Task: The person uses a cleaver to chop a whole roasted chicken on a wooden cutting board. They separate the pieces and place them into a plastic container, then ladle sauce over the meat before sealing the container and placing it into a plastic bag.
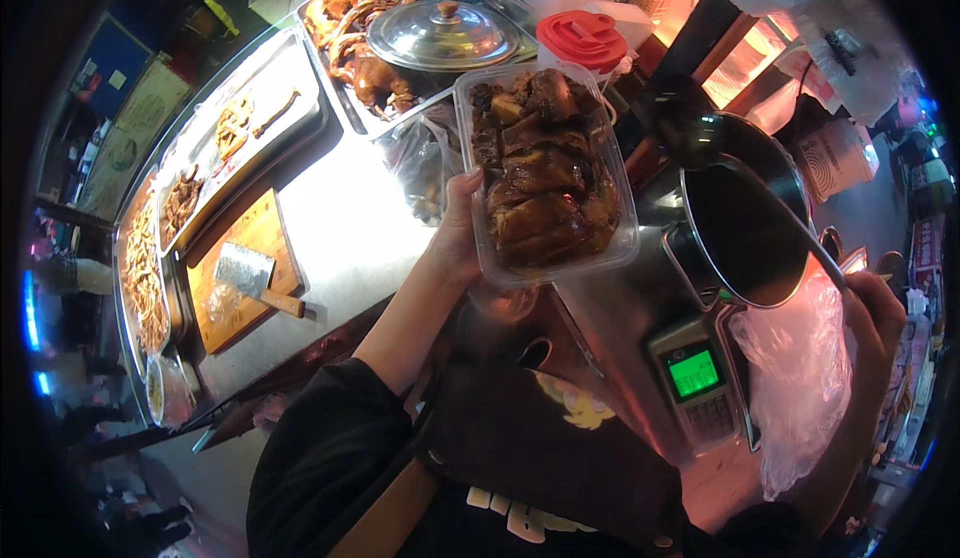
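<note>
My left hand [459, 239] grips the left side of a clear plastic container [631, 247] filled with chopped, glossy brown braised meat [551, 175]. On the right, my right hand [874, 318] is closed on the handle of a metal ladle [784, 217]. The ladle's dark, blurred bowl is raised by the upper left rim of a deep steel pot [750, 303], just right of the container. Dark liquid seems to fill the pot, though its surface is hard to make out. Clear plastic bags [799, 378] lie below the pot, near my right forearm.
A digital scale [694, 378] with a lit green display stands below the pot. At left, a cleaver [244, 265] lies on a wooden cutting board [217, 318]. Metal trays of cooked meat [326, 119] line the counter's far side, one bearing a glass lid [442, 37]. A red lid [581, 39] tops a container.
</note>
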### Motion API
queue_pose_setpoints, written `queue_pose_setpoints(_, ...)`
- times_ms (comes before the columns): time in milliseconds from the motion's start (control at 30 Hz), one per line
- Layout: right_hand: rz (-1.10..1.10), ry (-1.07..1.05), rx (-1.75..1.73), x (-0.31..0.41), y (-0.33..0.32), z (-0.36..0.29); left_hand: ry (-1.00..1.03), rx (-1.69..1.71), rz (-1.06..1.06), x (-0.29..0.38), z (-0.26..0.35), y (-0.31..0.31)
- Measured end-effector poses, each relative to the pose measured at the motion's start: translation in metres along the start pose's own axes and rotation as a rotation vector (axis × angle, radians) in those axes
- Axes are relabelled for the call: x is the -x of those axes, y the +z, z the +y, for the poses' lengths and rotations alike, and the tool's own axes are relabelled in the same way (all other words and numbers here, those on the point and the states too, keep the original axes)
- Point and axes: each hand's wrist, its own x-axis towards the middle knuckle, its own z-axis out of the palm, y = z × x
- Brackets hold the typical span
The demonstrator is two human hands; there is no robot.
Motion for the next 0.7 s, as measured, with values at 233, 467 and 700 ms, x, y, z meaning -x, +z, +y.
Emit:
queue_pose_setpoints(233, -0.133, -0.038, 0.301, -0.023, -0.03, 0.077, 0.234, -0.16, 0.206, 0.074, 0.012, -0.012)
queue_pose_setpoints(467, -0.198, 0.039, 0.722, -0.066, 0.06, 0.132, 0.395, -0.048, 0.393, 0.179, 0.043, -0.093)
queue_pose_setpoints(700, -0.164, -0.046, 0.799, -0.071, 0.113, 0.104, 0.456, 0.06, 0.46, 0.229, 0.087, -0.219)
